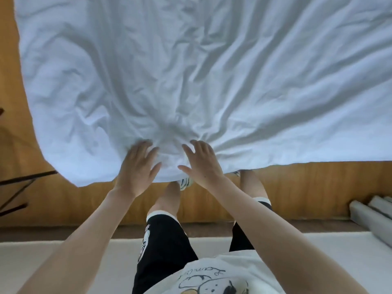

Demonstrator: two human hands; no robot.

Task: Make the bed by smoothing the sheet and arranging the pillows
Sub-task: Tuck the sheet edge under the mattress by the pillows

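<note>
Presently, item one: sheet (191, 71), white, spread over the bed and filling the upper view; its near edge hangs at the wooden bed side (297, 187); creases fan outward from a bunched spot just above the hands, which suggests cloth gathered there and due for flattening.

Item two: left hand (137, 166), flat on the sheet near its edge, fingers splayed wide, gripping nothing; likely pressing to smooth.

Item three: right hand (203, 164), just beside the left, palm down, fingers spread, likewise holding nothing; the pair sit close together, probably to sweep apart from the bunch.

Item four: pillows; none in view, so arranging is judged not yet reached.

Item five: person's legs and shorts (161, 240), standing against the bed side; feet mostly hidden under the sheet's overhang.

Hidden or unclear: mattress entirely covered; far and right edges of the sheet cut off; dark frame (21, 187) at left and pale rolls (371, 211) at right, both partial, identity uncertain.
</note>
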